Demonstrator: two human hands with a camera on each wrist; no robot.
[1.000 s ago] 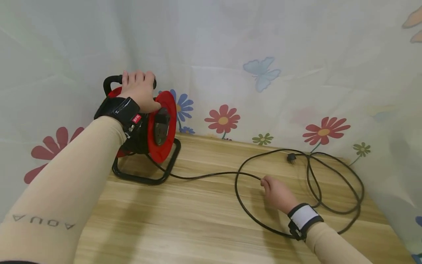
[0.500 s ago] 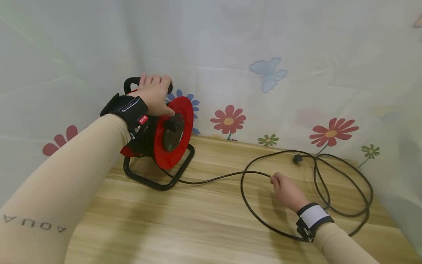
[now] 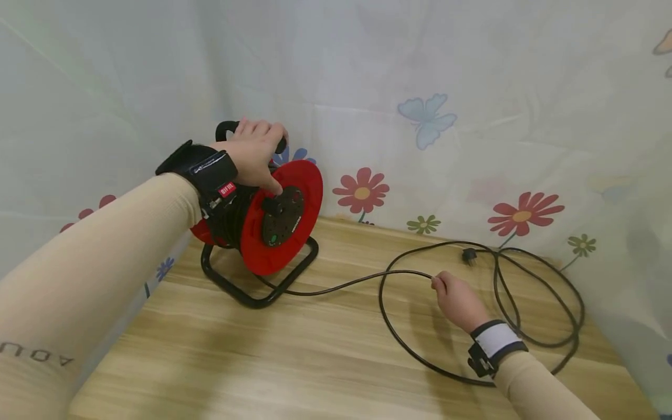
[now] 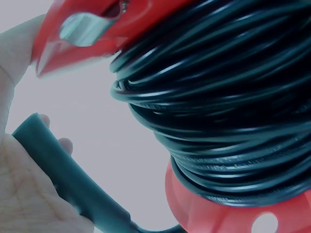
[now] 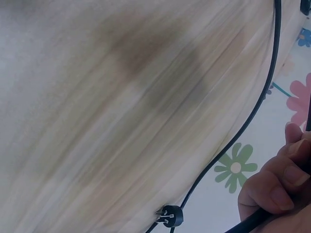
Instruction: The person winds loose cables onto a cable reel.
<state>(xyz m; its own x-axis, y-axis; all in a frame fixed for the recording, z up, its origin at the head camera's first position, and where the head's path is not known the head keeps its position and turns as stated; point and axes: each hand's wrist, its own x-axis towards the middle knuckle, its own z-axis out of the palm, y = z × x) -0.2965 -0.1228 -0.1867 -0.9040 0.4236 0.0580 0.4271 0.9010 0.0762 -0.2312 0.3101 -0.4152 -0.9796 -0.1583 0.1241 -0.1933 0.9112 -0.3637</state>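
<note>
A cable reel point(image 3: 307, 219) with red discs stands on its black tube frame at the left of the table. My left hand point(image 3: 254, 154) holds its black handle point(image 4: 73, 179), fingers over the bar and thumb against the red disc rim. Black cable point(image 4: 228, 107) is wound thickly between the discs. From the reel's underside a length of cable point(image 3: 336, 287) runs right to my right hand point(image 3: 458, 298), which pinches it between thumb and curled fingers, slightly above the table. In the right wrist view, that hand's fingers point(image 5: 279, 196) wrap round the cable.
Loose loops of cable point(image 3: 577, 315) lie on the right of the wooden table point(image 3: 294, 361). A black plug point(image 3: 469, 255) lies within them near the back edge. A flowered sheet point(image 3: 341, 76) hangs close behind and at both sides.
The reel has shifted right and swung round, so its socket face shows more. My left hand has moved along with it, still on the handle. My right hand keeps its pinch on the cable.
</note>
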